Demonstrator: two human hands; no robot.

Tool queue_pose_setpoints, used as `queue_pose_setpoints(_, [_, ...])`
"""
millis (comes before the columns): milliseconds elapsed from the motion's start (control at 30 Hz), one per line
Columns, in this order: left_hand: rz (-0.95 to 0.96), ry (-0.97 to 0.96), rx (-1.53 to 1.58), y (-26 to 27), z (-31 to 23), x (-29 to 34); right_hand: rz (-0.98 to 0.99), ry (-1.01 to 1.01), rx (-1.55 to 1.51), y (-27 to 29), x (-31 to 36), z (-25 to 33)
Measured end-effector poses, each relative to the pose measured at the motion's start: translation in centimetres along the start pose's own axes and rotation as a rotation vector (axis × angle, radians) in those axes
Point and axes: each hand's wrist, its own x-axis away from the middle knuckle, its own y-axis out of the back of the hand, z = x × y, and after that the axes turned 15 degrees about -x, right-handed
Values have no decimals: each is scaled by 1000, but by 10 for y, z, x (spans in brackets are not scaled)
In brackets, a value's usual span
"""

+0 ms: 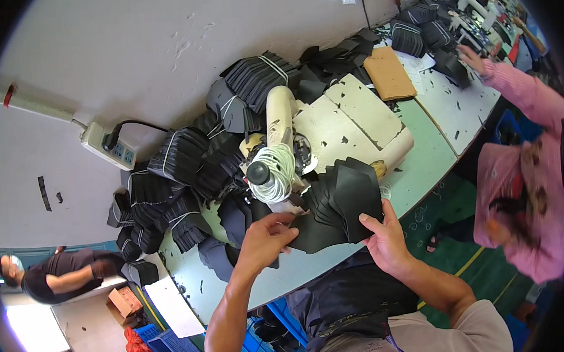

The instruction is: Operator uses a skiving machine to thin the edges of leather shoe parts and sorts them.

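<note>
1. Over the pale green tabletop, the right hand is pinching a fanned stack of flat black sheets; the left is curling beside it, its grip unclear.
2. Keeping the fan even likely needs light, steady thumb pressure.
3. The stack is lying between both hands, beside the cream-coloured machine.

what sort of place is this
Most likely a factory workshop: tied bundles of black pieces are piled against the wall, a cream-coloured machine stands on the worktable, and plastic crates sit below.
</note>
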Motion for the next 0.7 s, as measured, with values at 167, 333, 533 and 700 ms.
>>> queue_pose_setpoints(167, [-128, 127, -149, -8, -13, -1, 10, 5, -34, -2, 1, -4])
queue_pose_setpoints(333, [-282, 72, -161, -15, -5, -9, 4, 0, -18, -6, 2, -7])
queue_pose_setpoints(533, [-210, 60, 88, -36, -2, -3, 46, 45, 6, 6, 6, 6])
queue_pose_setpoints(700, [192, -80, 397, -84, 22, 73, 213, 10, 119, 12, 31, -10])
